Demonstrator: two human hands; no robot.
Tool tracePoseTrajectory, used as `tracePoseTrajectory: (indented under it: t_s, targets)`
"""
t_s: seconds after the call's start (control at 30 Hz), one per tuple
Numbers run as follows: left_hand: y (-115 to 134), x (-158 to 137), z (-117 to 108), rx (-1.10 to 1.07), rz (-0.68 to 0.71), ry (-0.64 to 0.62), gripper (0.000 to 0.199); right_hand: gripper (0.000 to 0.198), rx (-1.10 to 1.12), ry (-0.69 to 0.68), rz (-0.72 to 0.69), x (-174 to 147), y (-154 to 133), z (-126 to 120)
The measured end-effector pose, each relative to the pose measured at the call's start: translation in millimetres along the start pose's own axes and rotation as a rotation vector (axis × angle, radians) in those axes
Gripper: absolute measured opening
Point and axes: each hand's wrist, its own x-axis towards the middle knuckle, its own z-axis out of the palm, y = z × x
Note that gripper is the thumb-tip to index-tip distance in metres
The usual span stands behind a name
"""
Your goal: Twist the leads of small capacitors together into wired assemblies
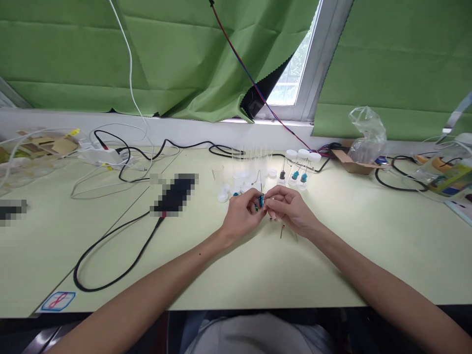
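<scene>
The small blue part (261, 200) with an upright bent metal wire (260, 178) sits at the middle of the table (228, 275), on the near side of the uncapped clear tubes (254, 158), pinched between the left hand's (241, 216) closed thumb and fingers. The right hand (295, 210) is curled nearly shut against the part's right side, though whether it grips anything cannot be told. A slack pinch could let the part slip, a sideways push could skew the wire, and a dropping wrist could scatter the thin metal pins (282, 232) beneath.
</scene>
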Motion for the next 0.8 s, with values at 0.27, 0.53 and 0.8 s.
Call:
tracePoseTrajectory:
  t_s: [0.27,0.53,0.8]
  targets:
    - [-2.1,-0.2,1.3,0.048,0.025,-0.011,0.008,0.029,-0.105,0.036,-0.059,-0.1,0.8,1.4]
    - [-0.8,-1.5,2.0,0.049,0.056,-0.017,0.005,0.030,-0.134,0.045,-0.103,-1.0,0.1,0.9]
    - [-2.2,-0.9,2.9,0.064,0.084,-0.011,0.009,0.034,-0.074,0.064,-0.060,-0.6,-2.5,0.9]
